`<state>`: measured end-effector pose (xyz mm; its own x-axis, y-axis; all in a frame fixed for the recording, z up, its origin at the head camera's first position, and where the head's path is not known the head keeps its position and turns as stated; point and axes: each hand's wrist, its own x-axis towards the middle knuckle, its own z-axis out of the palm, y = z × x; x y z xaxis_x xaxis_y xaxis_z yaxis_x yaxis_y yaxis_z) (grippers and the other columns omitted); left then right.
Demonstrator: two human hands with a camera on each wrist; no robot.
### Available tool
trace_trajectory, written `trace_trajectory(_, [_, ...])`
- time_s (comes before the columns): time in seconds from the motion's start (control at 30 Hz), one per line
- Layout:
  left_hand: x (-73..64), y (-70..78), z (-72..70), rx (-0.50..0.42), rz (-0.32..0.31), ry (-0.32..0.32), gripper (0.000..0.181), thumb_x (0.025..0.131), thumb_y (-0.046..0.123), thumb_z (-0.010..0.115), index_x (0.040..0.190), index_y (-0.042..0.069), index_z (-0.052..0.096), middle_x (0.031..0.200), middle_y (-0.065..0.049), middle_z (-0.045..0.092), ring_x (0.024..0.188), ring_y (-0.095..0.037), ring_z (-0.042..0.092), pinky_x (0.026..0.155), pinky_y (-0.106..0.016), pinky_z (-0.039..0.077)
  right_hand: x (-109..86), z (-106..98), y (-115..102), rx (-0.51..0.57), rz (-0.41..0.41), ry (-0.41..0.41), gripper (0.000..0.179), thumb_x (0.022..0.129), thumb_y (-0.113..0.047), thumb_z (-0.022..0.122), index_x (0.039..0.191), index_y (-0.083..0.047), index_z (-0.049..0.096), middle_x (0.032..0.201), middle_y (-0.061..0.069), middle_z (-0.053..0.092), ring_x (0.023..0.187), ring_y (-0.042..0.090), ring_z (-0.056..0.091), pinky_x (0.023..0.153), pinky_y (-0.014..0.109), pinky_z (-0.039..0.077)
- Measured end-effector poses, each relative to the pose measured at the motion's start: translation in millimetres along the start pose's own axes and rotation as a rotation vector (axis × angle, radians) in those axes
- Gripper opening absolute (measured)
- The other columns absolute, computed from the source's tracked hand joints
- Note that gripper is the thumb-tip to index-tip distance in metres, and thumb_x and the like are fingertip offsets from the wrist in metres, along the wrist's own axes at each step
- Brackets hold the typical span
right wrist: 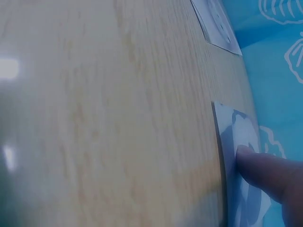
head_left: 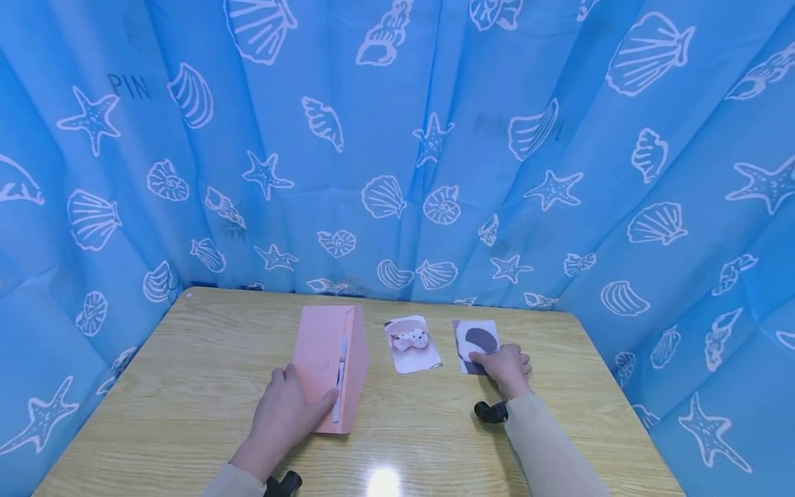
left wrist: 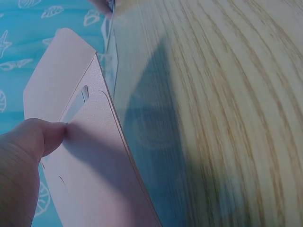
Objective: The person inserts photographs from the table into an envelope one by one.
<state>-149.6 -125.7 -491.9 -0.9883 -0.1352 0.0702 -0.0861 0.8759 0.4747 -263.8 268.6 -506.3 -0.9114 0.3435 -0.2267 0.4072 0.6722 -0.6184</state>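
My left hand [head_left: 288,411] grips a pink paper envelope [head_left: 326,345] and holds it tilted up off the wooden table. The thumb [left wrist: 49,135] lies at the slit of its opening, where a whitish edge [left wrist: 78,106] shows inside; the other fingers are mostly hidden behind the envelope. On the right, my right hand [head_left: 509,366] holds a photo card [head_left: 475,335] with a dark grey oval shape by its right side, the thumb [right wrist: 265,172] on its face and the other fingers curled past the edge. Between the hands lies another photo card [head_left: 413,355] showing a white spotted bow-like thing.
The light wooden table [head_left: 186,386] reaches back to a blue curtain [head_left: 373,138] printed with white shells and starfish, which hangs along the back and sides. A dark wrist strap with a camera [head_left: 491,412] sits at the right wrist.
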Motion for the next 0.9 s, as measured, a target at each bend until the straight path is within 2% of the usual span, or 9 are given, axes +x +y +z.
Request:
trace_trajectory(0.3, [0.7, 0.5, 0.3, -0.002, 0.008, -0.004, 0.100, 0.076, 0.068, 0.065, 0.124, -0.019, 0.045, 0.101, -0.025, 0.050, 0.080, -0.030, 0.056, 0.069, -0.047, 0.050, -1.7, 2.5, -0.3, 0.051, 0.002, 0.030, 0.088, 0.077, -0.040, 0.079, 0.125, 0.015, 0.030, 0.115, 0.036, 0.028, 0.110, 0.050, 0.025, 0.090, 0.061, 0.030])
trace_trajectory(0.5, [1.3, 0.3, 0.4, 0.002, -0.001, -0.014, 0.102, 0.076, 0.068, 0.065, 0.125, -0.019, 0.044, 0.102, -0.026, 0.051, 0.082, -0.031, 0.057, 0.070, -0.047, 0.050, -1.0, 2.8, -1.8, 0.091, -0.011, 0.054, 0.086, 0.076, -0.036, 0.081, 0.125, 0.012, 0.030, 0.117, 0.034, 0.033, 0.111, 0.050, 0.029, 0.093, 0.060, 0.029])
trace_trajectory(0.67, [1.2, 0.0, 0.8, 0.006, -0.004, -0.018, 0.103, 0.076, 0.070, 0.064, 0.126, -0.019, 0.044, 0.103, -0.026, 0.051, 0.082, -0.031, 0.057, 0.070, -0.046, 0.051, -1.7, -1.0, -1.4, 0.108, -0.031, 0.047, 0.085, 0.075, -0.033, 0.081, 0.127, 0.012, 0.030, 0.116, 0.032, 0.040, 0.109, 0.049, 0.037, 0.091, 0.058, 0.032])
trace_trajectory(0.9, [0.6, 1.8, -2.1, 0.001, -0.030, -0.039, 0.105, 0.076, 0.070, 0.064, 0.128, -0.018, 0.043, 0.105, -0.027, 0.051, 0.084, -0.031, 0.057, 0.072, -0.047, 0.050, -4.1, -4.7, -4.8, 0.165, -0.004, 0.009, 0.077, 0.081, -0.025, 0.077, 0.130, 0.012, 0.030, 0.121, 0.031, 0.043, 0.113, 0.047, 0.041, 0.094, 0.056, 0.034])
